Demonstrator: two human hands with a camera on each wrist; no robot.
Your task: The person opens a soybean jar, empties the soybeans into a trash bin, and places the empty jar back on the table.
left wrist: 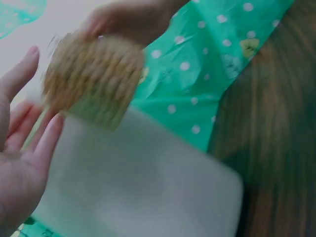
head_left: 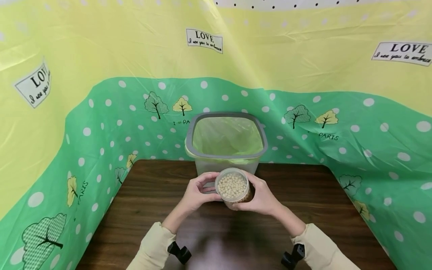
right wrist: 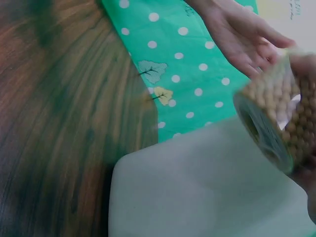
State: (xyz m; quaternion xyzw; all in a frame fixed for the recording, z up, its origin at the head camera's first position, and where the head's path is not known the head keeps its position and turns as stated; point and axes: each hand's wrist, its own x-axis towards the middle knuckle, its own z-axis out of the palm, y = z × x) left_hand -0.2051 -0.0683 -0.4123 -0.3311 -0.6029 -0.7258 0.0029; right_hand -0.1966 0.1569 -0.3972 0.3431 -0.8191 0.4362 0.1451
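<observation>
Jar (head_left: 239, 203): held up in front of the bin (head_left: 209, 167), over the dark table (head_left: 152, 195), top tipped back toward the wearer.
Little balls (head_left: 232, 185): pale, packed pretty full. Whether a clear lid sits over them can't be told, so the top is best kept near level, with nothing jerked.
Jar hold: smooth-looking sides could slip, imo, so both sides should be cupped snugly, with no hard squeezing needed.
Right hand (head_left: 261, 195): curled round the jar's side, thumb laid low along the near side; most of the weight is probably taken here.
Left hand (head_left: 197, 192): fingers spread in a loose C, not clenched on anything; whether the jar is actually touched by the fingertips can't be told.
Forearms (head_left: 176, 219): angled inward from below, hands brought nearly together at the jar, cream sleeves (head_left: 153, 242) pushed back off the wrists.
</observation>
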